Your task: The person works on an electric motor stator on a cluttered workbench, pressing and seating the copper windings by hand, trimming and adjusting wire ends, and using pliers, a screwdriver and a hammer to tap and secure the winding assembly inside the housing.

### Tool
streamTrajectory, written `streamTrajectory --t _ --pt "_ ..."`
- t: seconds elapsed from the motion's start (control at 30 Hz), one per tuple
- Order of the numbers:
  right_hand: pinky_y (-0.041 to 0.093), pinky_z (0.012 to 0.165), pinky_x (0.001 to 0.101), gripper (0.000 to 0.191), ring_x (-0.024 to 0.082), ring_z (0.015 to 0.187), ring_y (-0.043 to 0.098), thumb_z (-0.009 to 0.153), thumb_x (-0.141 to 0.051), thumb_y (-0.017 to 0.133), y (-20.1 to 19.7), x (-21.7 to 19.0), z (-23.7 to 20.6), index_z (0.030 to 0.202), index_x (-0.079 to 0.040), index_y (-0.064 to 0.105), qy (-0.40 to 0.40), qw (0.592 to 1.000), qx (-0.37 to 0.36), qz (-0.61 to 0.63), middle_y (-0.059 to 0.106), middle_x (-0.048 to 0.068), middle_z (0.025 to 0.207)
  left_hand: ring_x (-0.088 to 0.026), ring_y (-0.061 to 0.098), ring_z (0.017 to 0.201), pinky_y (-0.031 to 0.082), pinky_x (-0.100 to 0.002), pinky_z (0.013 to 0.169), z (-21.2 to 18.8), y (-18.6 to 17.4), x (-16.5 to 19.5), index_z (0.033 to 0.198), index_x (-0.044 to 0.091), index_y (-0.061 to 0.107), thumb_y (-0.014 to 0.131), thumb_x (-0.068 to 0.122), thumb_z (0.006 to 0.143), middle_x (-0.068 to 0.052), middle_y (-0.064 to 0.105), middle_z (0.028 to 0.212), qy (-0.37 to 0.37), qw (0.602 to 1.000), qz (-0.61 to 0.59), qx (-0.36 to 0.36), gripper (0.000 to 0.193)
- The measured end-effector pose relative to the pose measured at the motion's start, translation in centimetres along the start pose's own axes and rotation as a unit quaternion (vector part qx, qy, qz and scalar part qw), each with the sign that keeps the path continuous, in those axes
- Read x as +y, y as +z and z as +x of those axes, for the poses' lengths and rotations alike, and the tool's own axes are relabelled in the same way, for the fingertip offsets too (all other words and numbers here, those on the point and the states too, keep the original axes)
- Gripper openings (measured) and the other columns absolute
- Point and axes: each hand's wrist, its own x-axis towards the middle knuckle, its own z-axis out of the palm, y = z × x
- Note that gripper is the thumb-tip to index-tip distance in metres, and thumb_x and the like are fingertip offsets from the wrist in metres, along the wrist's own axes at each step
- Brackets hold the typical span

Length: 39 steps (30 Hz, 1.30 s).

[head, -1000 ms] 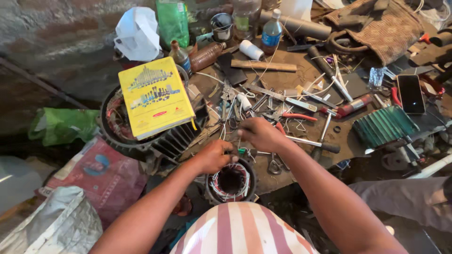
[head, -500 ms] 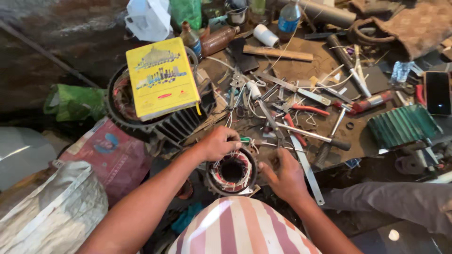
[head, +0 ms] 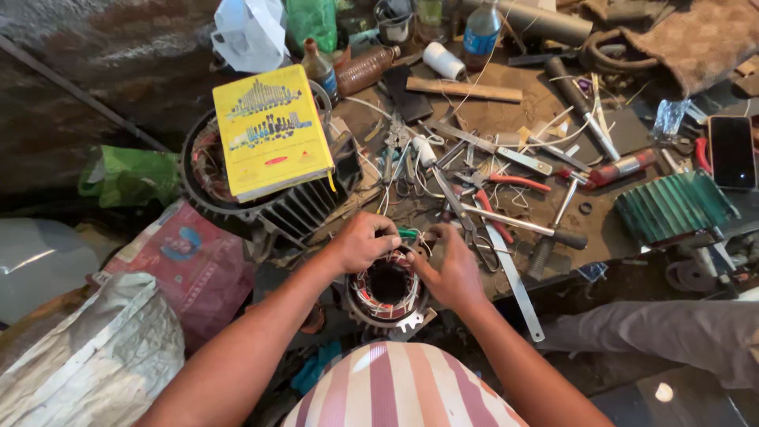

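Observation:
A small round motor stator [head: 387, 294] with copper and white windings sits at the near edge of a cluttered workbench [head: 506, 111], just above my striped shirt. My left hand [head: 362, 241] curls over its upper left rim, fingers closed around a green-handled tool [head: 406, 233] and thin wires. On the right rim rests my right hand [head: 453, 273], its fingers pressing the windings and gripping the stator's side.
A yellow book [head: 270, 130] lies on a large finned motor housing [head: 304, 209] at left. Pliers, screwdrivers, a metal ruler [head: 514, 281] and loose wire cover the bench. A green ribbed part [head: 674, 207] and a phone [head: 732, 152] lie right. Bags [head: 95, 356] lie lower left.
My right hand came back from the right of the stator onto its right rim. The left hand stayed on the upper rim. The view shifted slightly.

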Motion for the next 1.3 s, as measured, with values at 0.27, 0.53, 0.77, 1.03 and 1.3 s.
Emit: streamTrajectory --t 0.27,0.53,0.77,1.03,1.3 --pt "0.055 0.071 0.0439 0.018 0.033 0.083 0.069 0.080 -0.024 0.079 -0.9 -4.4 0.6 0.093 -0.012 0.074 -0.036 0.996 -0.034 -0.070 0.068 0.009 0.092 -0.015 0.067 0.066 0.053 -0.034 0.063 -0.2 -0.2 -0.1 0.085 0.002 0.076 0.075 0.023 0.081 -0.012 0.073 0.073 0.032 0.999 0.030 0.027 0.022" --pt "0.054 0.068 0.0464 0.033 0.032 0.082 0.070 0.068 -0.042 0.084 0.0 -5.3 3.3 0.078 -0.012 0.076 0.009 0.978 -0.146 -0.151 0.070 0.007 0.086 -0.013 0.066 0.058 0.052 -0.033 0.054 -1.7 0.9 0.2 0.083 0.002 0.074 0.074 0.020 0.083 -0.007 0.071 0.066 -0.081 0.986 -0.120 0.081 0.018" --pt "0.054 0.070 0.0464 0.021 0.033 0.082 0.070 0.072 -0.031 0.078 1.7 -4.9 3.4 0.084 -0.014 0.077 0.032 0.984 -0.088 -0.154 0.072 0.008 0.084 -0.011 0.067 0.064 0.054 -0.031 0.060 -1.7 0.8 -0.2 0.089 0.004 0.079 0.078 0.021 0.082 -0.006 0.075 0.070 -0.042 0.990 -0.045 0.124 0.018" --pt "0.055 0.070 0.0448 0.019 0.034 0.081 0.070 0.073 -0.025 0.075 1.7 -3.5 2.9 0.086 -0.012 0.077 -0.024 0.996 -0.047 -0.076 0.072 0.009 0.086 -0.032 0.072 0.096 0.056 -0.040 0.084 -2.6 -1.5 2.8 0.111 0.010 0.077 0.073 0.012 0.079 -0.011 0.075 0.105 0.100 0.982 0.134 0.082 0.032" --pt "0.053 0.066 0.0451 0.016 0.034 0.077 0.068 0.074 -0.020 0.078 1.7 -3.1 2.3 0.085 -0.009 0.073 -0.040 0.997 -0.034 -0.058 0.067 0.010 0.080 -0.032 0.069 0.096 0.055 -0.045 0.080 -1.2 -3.2 4.8 0.099 0.017 0.076 0.074 0.018 0.078 -0.005 0.069 0.107 0.047 0.953 0.297 -0.028 0.022"
